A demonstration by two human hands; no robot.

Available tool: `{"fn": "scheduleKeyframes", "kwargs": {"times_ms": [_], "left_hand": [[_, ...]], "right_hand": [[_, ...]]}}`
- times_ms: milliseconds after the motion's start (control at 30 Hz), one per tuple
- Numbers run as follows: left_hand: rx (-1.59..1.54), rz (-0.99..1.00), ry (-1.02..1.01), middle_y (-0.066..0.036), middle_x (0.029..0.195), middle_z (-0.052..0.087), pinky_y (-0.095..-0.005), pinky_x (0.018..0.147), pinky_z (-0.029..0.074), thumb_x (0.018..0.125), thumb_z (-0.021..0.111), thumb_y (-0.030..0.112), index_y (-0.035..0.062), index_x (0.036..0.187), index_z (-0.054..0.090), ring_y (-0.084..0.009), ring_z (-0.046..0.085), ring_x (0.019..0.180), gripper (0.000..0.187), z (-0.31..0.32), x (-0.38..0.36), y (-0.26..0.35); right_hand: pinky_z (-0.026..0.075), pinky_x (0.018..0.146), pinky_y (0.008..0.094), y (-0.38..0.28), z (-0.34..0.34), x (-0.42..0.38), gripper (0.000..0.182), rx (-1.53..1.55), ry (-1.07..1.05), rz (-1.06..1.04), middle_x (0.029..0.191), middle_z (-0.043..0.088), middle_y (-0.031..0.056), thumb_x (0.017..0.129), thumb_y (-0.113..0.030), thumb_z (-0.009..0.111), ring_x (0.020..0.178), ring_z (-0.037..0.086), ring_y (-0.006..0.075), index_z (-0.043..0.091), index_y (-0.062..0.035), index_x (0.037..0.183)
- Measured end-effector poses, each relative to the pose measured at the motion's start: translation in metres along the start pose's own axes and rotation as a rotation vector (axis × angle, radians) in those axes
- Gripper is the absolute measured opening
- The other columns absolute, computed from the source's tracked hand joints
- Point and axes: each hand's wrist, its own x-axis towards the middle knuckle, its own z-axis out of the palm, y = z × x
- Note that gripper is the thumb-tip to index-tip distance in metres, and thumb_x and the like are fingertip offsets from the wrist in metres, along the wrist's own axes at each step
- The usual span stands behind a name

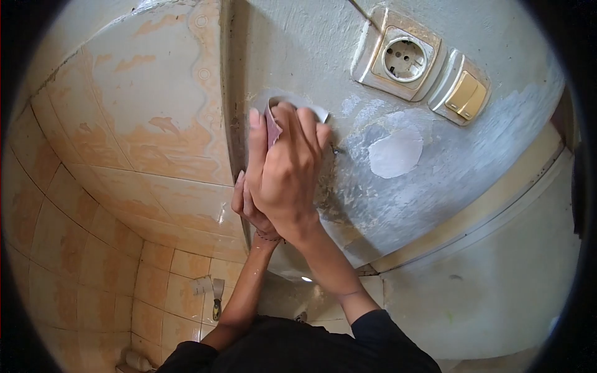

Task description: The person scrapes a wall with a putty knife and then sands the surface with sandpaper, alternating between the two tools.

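Right hand [289,161] pinching reddish sandpaper [273,130] at wall [298,43]; left hand [250,205] just below it, partly hidden, grip can't tell. Socket [404,59] up-right of right hand.

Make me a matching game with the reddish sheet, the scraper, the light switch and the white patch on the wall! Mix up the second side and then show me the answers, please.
Column one
1. reddish sheet
2. scraper
3. light switch
4. white patch

Column two
A. gold-coloured, with a pale frame
B. on the wall, below the socket in the picture
C. held in the right hand
D. lying on the tiles, toward the lower left of the picture

Right pairs: 1-C, 2-D, 3-A, 4-B
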Motion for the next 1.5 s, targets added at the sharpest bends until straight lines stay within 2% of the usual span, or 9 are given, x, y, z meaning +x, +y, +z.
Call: {"fn": "scheduleKeyframes", "kwargs": {"times_ms": [400, 467, 500, 567, 667, 867, 1400, 1467, 1500], "left_hand": [[-0.362, -0.186, 0.116, -0.009, 0.137, 0.045, -0.0431, 0.100, 0.044, 0.086, 0.075, 0.024, 0.0018, 0.133, 0.052, -0.0337, 0.048, 0.124, 0.057, 0.002, -0.024, -0.017], [-0.250, -0.104, -0.593, -0.012, 0.138, 0.043, -0.0426, 0.102, 0.044, 0.085, 0.077, 0.025, 0.0023, 0.137, 0.046, -0.0333, 0.048, 0.124, 0.065, -0.032, -0.015, -0.033], [-0.248, -0.107, -0.586, -0.012, 0.138, 0.043, -0.0426, 0.102, 0.044, 0.085, 0.077, 0.025, 0.0023, 0.137, 0.046, -0.0333, 0.048, 0.124, 0.065, -0.025, -0.014, -0.027], [-0.100, 0.053, -0.002, -0.012, 0.138, 0.041, -0.0415, 0.101, 0.044, 0.085, 0.077, 0.024, 0.0032, 0.137, 0.045, -0.0320, 0.049, 0.121, 0.065, -0.002, -0.010, -0.008], [-0.328, -0.183, 0.060, -0.013, 0.135, 0.042, -0.0408, 0.100, 0.045, 0.087, 0.075, 0.026, 0.0035, 0.137, 0.043, -0.0308, 0.047, 0.122, 0.063, 0.010, -0.025, -0.010], [-0.344, -0.191, 0.132, -0.013, 0.134, 0.042, -0.0408, 0.100, 0.045, 0.088, 0.075, 0.026, 0.0032, 0.136, 0.044, -0.0307, 0.046, 0.123, 0.062, 0.018, -0.034, -0.016], [-0.447, -0.212, 0.290, -0.012, 0.131, 0.042, -0.0410, 0.099, 0.045, 0.089, 0.072, 0.028, 0.0023, 0.133, 0.045, -0.0306, 0.045, 0.124, 0.058, 0.026, -0.046, -0.014], [0.133, -0.021, 0.013, -0.016, 0.128, 0.041, -0.0423, 0.102, 0.045, 0.092, 0.070, 0.027, 0.0006, 0.133, 0.040, -0.0311, 0.044, 0.124, 0.058, 0.014, -0.048, -0.017], [0.138, -0.024, 0.020, -0.016, 0.128, 0.041, -0.0423, 0.102, 0.045, 0.092, 0.070, 0.027, 0.0006, 0.133, 0.040, -0.0311, 0.044, 0.124, 0.058, 0.012, -0.047, -0.019]], "right_hand": [[0.037, 0.075, 0.0407, -0.006, 0.000, 0.017, 0.016, -0.001, -0.015, -0.076, 0.081, 0.059, 0.0114, 0.097, -0.011, 0.057, 0.079, 0.054, 0.0281, 0.058, -0.0005, 0.084], [0.037, 0.076, 0.0413, -0.011, -0.003, 0.006, 0.017, -0.052, -0.125, -0.019, 0.082, 0.060, 0.0121, 0.097, -0.011, 0.056, 0.079, 0.055, 0.0287, 0.059, 0.0005, 0.085], [0.037, 0.076, 0.0413, -0.011, -0.002, 0.008, 0.017, -0.049, -0.125, -0.026, 0.082, 0.060, 0.0121, 0.097, -0.011, 0.056, 0.079, 0.055, 0.0287, 0.059, 0.0005, 0.085], [0.037, 0.075, 0.0390, -0.009, -0.001, 0.013, 0.016, -0.023, -0.053, -0.039, 0.080, 0.058, 0.0094, 0.097, -0.012, 0.058, 0.079, 0.053, 0.0248, 0.058, -0.0027, 0.084], [0.037, 0.075, 0.0389, -0.009, 0.000, 0.021, 0.017, -0.037, -0.015, -0.035, 0.080, 0.058, 0.0099, 0.097, -0.012, 0.057, 0.079, 0.053, 0.0252, 0.059, -0.0025, 0.084], [0.038, 0.074, 0.0408, -0.013, 0.005, -0.007, 0.017, 0.017, -0.172, -0.078, 0.081, 0.061, 0.0114, 0.097, -0.012, 0.057, 0.076, 0.055, 0.0267, 0.061, 0.0004, 0.086], [0.036, 0.073, 0.0414, -0.008, 0.002, 0.005, 0.015, -0.035, -0.040, -0.067, 0.078, 0.058, 0.0107, 0.096, -0.010, 0.057, 0.075, 0.053, 0.0283, 0.059, -0.0007, 0.085], [0.036, 0.073, 0.0413, -0.008, 0.005, -0.008, 0.015, -0.032, -0.039, -0.068, 0.078, 0.059, 0.0099, 0.096, -0.010, 0.057, 0.074, 0.053, 0.0281, 0.059, -0.0010, 0.085], [0.036, 0.072, 0.0411, -0.007, 0.004, -0.010, 0.015, -0.010, -0.077, -0.062, 0.077, 0.059, 0.0095, 0.096, -0.010, 0.057, 0.073, 0.053, 0.0279, 0.059, -0.0010, 0.085]]}}
